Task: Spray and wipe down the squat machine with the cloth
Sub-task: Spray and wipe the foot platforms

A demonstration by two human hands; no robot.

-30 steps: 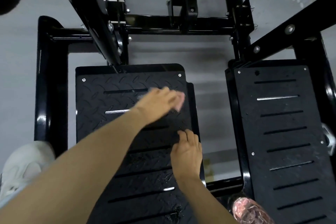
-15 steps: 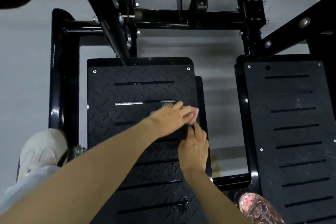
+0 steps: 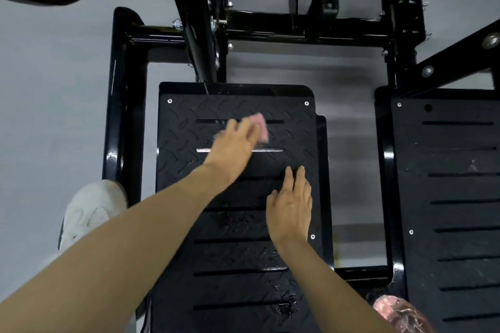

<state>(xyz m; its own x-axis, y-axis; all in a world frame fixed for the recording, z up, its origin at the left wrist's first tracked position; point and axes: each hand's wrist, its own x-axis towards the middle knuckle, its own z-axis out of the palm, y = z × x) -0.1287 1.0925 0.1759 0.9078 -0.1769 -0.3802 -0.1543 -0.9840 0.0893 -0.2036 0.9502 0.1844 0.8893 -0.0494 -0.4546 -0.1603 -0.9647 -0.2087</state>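
The squat machine's left foot plate (image 3: 189, 224) is black tread metal with slots, and wet spots show on its near part. My left hand (image 3: 232, 143) holds a small pink cloth (image 3: 261, 127) against the plate's far half, near the top slots; the hand is motion-blurred. My right hand (image 3: 290, 208) lies flat on the same plate near its right edge, fingers straight, holding nothing. The right foot plate (image 3: 460, 197) sits across a gap. No spray bottle is in view.
The black steel frame (image 3: 121, 116) wraps the left plate on its left and far sides, and a slanted bar (image 3: 189, 21) rises from the plate's far edge. A white shoe (image 3: 89, 213) stands on the grey floor at left. A pink mottled object (image 3: 400, 313) sits at bottom right.
My left hand has swept the cloth from the plate's right edge up and left to the top slots. My right hand has stayed on the plate, and its fingers have spread flat.
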